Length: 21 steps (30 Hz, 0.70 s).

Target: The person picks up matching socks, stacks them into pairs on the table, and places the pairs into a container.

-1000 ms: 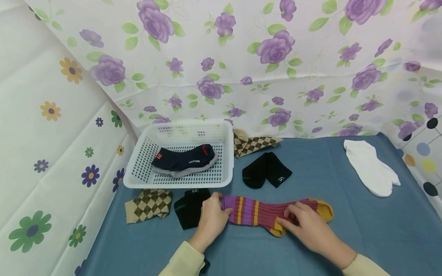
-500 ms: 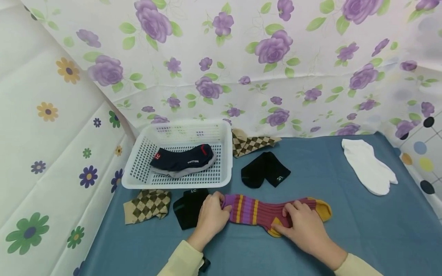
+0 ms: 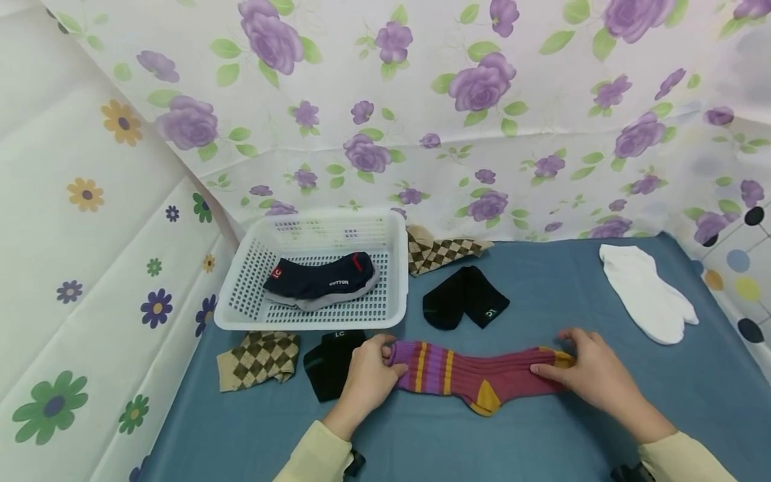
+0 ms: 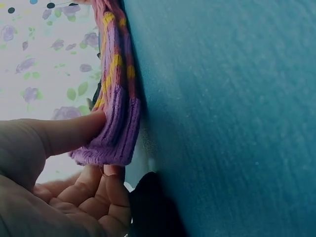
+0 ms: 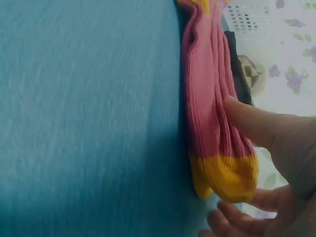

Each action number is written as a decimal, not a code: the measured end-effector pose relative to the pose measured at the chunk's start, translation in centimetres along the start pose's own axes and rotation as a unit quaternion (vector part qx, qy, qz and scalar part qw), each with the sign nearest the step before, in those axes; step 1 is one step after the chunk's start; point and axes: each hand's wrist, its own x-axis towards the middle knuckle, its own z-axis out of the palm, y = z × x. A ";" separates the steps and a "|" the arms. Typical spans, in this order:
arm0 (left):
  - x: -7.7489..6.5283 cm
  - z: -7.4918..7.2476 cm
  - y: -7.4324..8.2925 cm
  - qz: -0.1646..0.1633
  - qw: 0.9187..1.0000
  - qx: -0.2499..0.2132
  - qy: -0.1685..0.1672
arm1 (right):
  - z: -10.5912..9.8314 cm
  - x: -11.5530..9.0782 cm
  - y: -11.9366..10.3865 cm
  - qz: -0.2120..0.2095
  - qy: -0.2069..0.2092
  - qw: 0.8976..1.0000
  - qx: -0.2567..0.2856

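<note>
A pair of long striped socks (image 3: 500, 371), maroon with purple and yellow bands and yellow heels and toes, lies flat across the table, one sock on the other. At the purple cuffs (image 4: 116, 133), my left hand (image 3: 372, 371) pinches with the thumb on top and curled fingers at the edge. Over the toe end is my right hand (image 3: 599, 375). Its thumb (image 5: 252, 118) touches the maroon knit, while its other fingers are spread loosely beyond the yellow toes (image 5: 229, 177). Part of the toes is hidden by this hand in the head view.
Behind the left hand stands a white basket (image 3: 310, 325) holding folded dark and grey socks (image 3: 319, 278). Black socks (image 3: 464, 298) (image 3: 328, 368), checkered socks (image 3: 259, 361) (image 3: 448, 254) and white socks (image 3: 647, 291) lie around on the blue cloth (image 3: 458, 448).
My right hand has slid right along the socks, from the heel area to the toes, uncovering the yellow heel and maroon foot. My left hand stays at the cuffs.
</note>
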 end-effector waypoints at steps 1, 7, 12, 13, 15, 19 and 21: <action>0.0 0.0 0.0 0.003 1.000 0.000 0.000 | 0.1 0.0 0.1 0.001 -0.017 1.000 0.007; 0.0 0.0 -0.2 0.023 1.000 -0.004 0.002 | 0.7 0.4 0.4 -0.001 -0.041 0.999 0.034; -0.1 -0.1 -0.3 0.030 0.999 -0.013 -0.009 | 0.8 0.4 0.4 0.000 -0.053 0.997 0.063; -0.1 -0.1 -0.3 0.032 0.999 -0.018 -0.014 | 0.8 0.4 0.3 0.004 -0.059 0.996 0.065; -0.1 0.0 -0.3 0.038 0.999 -0.031 -0.025 | 0.7 0.4 0.3 0.010 -0.071 0.996 0.061; -0.2 0.0 -0.1 0.052 0.996 -0.054 -0.041 | 0.7 0.3 0.2 0.011 -0.092 0.994 0.051; -0.2 0.0 0.0 0.053 0.995 -0.070 -0.049 | 0.7 0.3 0.2 0.007 -0.098 0.994 0.054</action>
